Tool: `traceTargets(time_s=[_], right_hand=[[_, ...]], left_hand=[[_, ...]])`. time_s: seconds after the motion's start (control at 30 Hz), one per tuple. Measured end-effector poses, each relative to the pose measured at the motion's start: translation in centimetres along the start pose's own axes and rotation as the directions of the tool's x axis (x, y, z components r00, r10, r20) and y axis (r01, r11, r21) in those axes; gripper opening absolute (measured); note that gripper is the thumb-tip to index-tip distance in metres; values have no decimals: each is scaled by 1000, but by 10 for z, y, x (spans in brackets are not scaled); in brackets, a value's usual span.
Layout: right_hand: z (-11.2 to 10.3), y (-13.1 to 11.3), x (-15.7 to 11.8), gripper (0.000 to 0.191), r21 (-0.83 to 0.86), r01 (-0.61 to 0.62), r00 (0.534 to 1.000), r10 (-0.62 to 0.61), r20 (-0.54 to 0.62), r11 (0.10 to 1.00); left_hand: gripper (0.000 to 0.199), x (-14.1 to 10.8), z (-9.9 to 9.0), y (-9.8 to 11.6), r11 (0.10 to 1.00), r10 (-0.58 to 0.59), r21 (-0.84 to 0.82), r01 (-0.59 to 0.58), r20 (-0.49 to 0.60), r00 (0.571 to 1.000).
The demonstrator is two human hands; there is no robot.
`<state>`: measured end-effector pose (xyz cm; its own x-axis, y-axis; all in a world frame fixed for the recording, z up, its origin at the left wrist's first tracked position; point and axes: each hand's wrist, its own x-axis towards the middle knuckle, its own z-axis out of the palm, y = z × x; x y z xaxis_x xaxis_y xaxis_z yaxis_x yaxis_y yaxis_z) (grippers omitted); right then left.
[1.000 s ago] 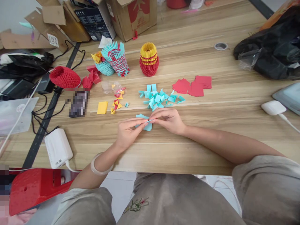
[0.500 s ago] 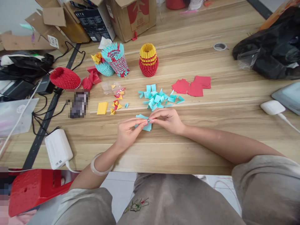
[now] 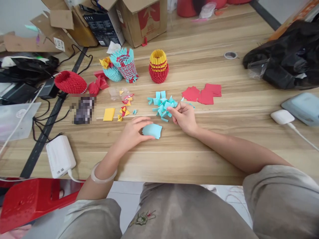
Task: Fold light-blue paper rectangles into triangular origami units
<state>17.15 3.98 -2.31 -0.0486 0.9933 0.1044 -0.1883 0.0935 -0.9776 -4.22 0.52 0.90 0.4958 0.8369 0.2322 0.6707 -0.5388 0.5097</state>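
On the bench, I see the left hand spread around a stack of blue sheets, thumb and fingers at its edges. At the right of the folded blue pieces, the right hand has thumb and fingers drawn together; I cannot tell whether they pinch one.

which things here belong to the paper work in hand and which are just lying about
In the work, it seems:
flat stack of light-blue paper sheets, at the left hand
heap of folded light-blue paper pieces, by the right hand

Lying about, likely:
black plastic bag
brown cardboard box with red print
white rectangular plastic block with cable
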Motion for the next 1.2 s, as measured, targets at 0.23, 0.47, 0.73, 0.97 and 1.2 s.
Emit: traceTargets(time_s=[0.23,0.47,0.73,0.97,1.2], right_hand=[[1,-1,-4,53,-27,44,998,-43,37,999],[2,-2,-7,50,-77,102,990,-94,102,992],[1,0,-8,49,-100,109,988,-97,121,989],[2,-1,-7,51,-111,116,988,-103,115,987],[2,-3,-8,53,-125,111,988,-96,123,986]], left_hand=[[45,-3,-6,-12,994,-13,106,-3,155,988],[39,-3,-13,-8,989,4,143,-18,93,996],[29,-4,-12,-6,987,53,140,-76,164,985],[20,-4,-11,-1,975,96,180,-133,203,975],[19,-4,-6,0,966,171,154,-207,218,961]])
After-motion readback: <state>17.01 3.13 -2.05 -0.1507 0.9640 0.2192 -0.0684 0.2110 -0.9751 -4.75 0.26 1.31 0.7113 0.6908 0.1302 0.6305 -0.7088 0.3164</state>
